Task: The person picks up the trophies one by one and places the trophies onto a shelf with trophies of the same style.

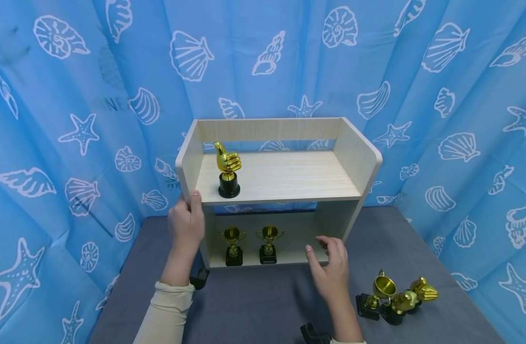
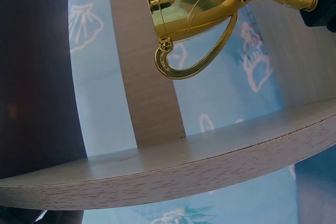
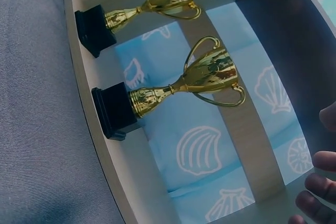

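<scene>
A pale wooden two-tier shelf (image 1: pixel 271 198) stands on the grey surface, and my left hand (image 1: pixel 187 224) grips its left side panel near the middle board. Above that hand, a golden thumbs-up trophy (image 1: pixel 228 165) with a black base is upright on the upper board. Two golden cup trophies stand side by side on the lower board, a left cup (image 1: pixel 232 237) and a right cup (image 1: pixel 269 235). My right hand (image 1: pixel 333 270), fingers loosely bent and holding nothing, is in front of the lower compartment's right part. Its fingertips (image 3: pixel 316 190) show at the right wrist view's edge.
On the grey surface (image 1: pixel 254 310) at the right, a golden cup trophy (image 1: pixel 383 287) is bunched with a golden trophy (image 1: pixel 403 302) and another hand-shaped one (image 1: pixel 425 289). Behind the shelf hangs a blue shell-patterned curtain (image 1: pixel 263 28), which also runs along both sides.
</scene>
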Demonstrator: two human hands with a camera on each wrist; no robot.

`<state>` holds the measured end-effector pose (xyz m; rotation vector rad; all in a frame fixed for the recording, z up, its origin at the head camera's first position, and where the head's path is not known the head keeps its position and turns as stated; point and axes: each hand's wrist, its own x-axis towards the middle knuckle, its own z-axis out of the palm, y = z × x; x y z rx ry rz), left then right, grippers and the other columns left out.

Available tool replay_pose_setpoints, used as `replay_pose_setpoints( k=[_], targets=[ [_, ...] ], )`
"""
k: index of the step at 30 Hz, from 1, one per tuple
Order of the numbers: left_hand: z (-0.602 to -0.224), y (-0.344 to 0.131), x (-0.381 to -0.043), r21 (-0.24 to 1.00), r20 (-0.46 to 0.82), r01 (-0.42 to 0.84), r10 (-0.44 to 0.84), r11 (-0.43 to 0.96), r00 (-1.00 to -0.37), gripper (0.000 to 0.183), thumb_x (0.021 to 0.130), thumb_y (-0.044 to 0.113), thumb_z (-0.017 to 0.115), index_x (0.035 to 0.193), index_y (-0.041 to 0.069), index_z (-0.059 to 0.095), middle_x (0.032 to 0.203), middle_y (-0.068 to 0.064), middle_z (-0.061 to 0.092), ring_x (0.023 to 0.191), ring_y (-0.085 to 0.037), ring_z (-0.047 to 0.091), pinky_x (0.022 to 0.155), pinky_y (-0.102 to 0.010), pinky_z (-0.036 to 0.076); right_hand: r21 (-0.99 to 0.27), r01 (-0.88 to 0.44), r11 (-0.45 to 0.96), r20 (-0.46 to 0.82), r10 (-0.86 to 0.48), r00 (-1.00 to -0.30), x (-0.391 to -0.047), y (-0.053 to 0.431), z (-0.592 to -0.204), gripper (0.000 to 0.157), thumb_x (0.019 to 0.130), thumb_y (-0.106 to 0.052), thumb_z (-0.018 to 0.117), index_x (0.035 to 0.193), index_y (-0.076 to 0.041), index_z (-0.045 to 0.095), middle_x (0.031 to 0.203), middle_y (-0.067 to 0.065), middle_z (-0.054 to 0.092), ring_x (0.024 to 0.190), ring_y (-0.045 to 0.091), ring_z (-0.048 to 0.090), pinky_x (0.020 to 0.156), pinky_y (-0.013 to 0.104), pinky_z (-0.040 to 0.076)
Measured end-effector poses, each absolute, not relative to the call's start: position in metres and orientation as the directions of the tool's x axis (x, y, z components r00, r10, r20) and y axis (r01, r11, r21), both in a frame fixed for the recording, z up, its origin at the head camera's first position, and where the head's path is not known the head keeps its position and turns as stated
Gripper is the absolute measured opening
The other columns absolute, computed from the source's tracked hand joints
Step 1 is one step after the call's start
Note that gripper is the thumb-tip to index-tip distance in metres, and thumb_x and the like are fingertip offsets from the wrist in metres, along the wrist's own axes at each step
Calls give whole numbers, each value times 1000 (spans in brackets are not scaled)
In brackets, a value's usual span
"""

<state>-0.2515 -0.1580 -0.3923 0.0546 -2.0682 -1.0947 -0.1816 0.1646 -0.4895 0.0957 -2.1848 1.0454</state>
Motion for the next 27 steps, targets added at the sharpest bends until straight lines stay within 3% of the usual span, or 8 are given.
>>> replay_pose_setpoints(
  k=[5, 14, 27],
  targets=[
    [-393, -158, -252, 718, 615, 302, -369, 628, -696, 48, 102, 48, 40, 74, 10, 49, 57, -8, 43, 55, -25, 44, 50, -37, 33, -666, -337, 665, 606, 220, -764, -179, 166, -487, 34, 88, -19, 72, 117, -5, 62, 113, 9, 56, 105, 19, 51, 86, 38, 40],
    [-392, -158, -250, 721, 613, 301, -373, 624, -697, 48, 102, 48, 40, 74, 10, 49, 57, -7, 41, 54, -25, 43, 50, -36, 32, -644, -366, 672, 649, 227, -726, -176, 169, -485, 32, 86, -15, 73, 114, -4, 63, 111, 10, 57, 102, 23, 53, 83, 30, 38],
    [-393, -158, -252, 715, 620, 309, -363, 627, -696, 47, 102, 47, 40, 75, 10, 50, 57, -7, 42, 53, -23, 43, 50, -36, 34, -654, -324, 683, 620, 238, -748, -171, 176, -483, 32, 87, -19, 73, 116, -8, 63, 113, 8, 56, 104, 18, 51, 84, 35, 39]
  ],
)
